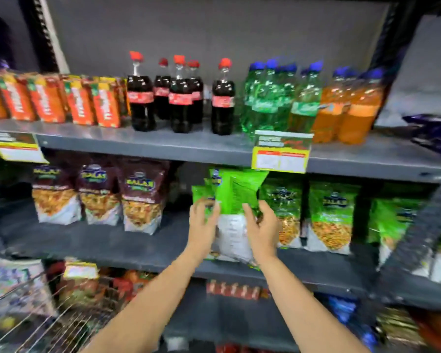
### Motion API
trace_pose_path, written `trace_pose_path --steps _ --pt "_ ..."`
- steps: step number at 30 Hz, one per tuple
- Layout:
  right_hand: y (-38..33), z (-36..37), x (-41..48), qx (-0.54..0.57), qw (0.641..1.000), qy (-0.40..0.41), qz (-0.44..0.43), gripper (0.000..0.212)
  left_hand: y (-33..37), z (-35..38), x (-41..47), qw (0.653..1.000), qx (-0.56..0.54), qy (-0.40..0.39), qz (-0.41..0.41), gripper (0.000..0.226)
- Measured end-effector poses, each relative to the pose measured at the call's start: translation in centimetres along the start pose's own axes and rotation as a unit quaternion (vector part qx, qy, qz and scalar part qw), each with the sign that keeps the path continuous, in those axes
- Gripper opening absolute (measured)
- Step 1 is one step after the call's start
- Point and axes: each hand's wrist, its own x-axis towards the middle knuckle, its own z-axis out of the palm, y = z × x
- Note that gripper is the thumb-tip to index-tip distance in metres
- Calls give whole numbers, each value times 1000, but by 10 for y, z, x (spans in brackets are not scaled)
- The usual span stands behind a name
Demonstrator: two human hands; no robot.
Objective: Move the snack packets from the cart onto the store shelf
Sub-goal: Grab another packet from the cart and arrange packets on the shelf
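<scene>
A green snack packet (236,197) with a white lower half stands upright over the middle grey shelf (143,244), its back facing me. My left hand (203,226) presses its left side and my right hand (261,226) grips its right side. More green packets (200,194) stand just behind it. Further green packets (331,215) line the shelf to the right, and maroon packets (140,197) stand to the left. The wire cart (43,319) sits at the lower left with packets inside.
The shelf above carries orange cartons (49,98), cola bottles (181,95), green bottles (273,98) and orange bottles (349,108). A yellow price tag (280,155) hangs from its edge just above the held packet. A second shelf unit (423,240) juts in at right.
</scene>
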Motion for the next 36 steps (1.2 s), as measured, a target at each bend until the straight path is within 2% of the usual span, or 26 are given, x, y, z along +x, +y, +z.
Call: trace_pose_path --steps 3,5,8,11,12,14,15,17,19,22,25,28,30,33,34,36 --pt "21 -31 11 -48 998 32 29 19 -11 39 -29 983 163 -10 83 64" --pt "29 -41 13 -70 996 38 48 20 -19 61 -52 968 221 -64 100 78" --pt "38 -42 11 -101 992 37 58 25 -31 94 -69 963 191 -177 66 95" --pt "36 -30 -1 -122 992 -13 43 20 -26 110 -63 984 107 -138 -32 83" --pt "35 -26 -3 -127 991 -41 21 19 -23 109 -59 989 56 -124 -60 73" --pt "37 -24 1 -126 987 -94 -29 22 -33 109 -45 989 -61 -77 -112 36" --pt "41 -26 7 -110 987 -105 -42 24 -37 103 -36 985 -91 -69 -128 39" --pt "60 -34 24 -73 994 -81 -20 28 -56 90 -20 975 -99 -118 -160 68" --pt "89 -42 35 -74 995 -29 55 38 -63 80 -8 961 -105 -174 -188 59" --pt "118 -39 38 14 970 -59 235 51 -78 76 8 953 -93 -215 -194 39" --pt "139 -40 39 66 944 -54 318 55 -104 75 16 953 -107 -173 -224 36" --pt "165 -40 33 48 916 -94 387 79 -123 81 14 944 -138 -169 -248 34" --pt "181 -43 29 58 910 -93 399 73 -127 88 3 939 -143 -170 -263 32" --pt "189 -60 32 26 925 -107 365 35 -134 107 -14 942 -144 -165 -253 36" --pt "188 -60 30 21 928 -108 356 29 -134 104 -17 948 -127 -155 -247 38" --pt "183 -60 30 25 932 -114 343 32 -131 100 -21 964 -96 -141 -206 37"
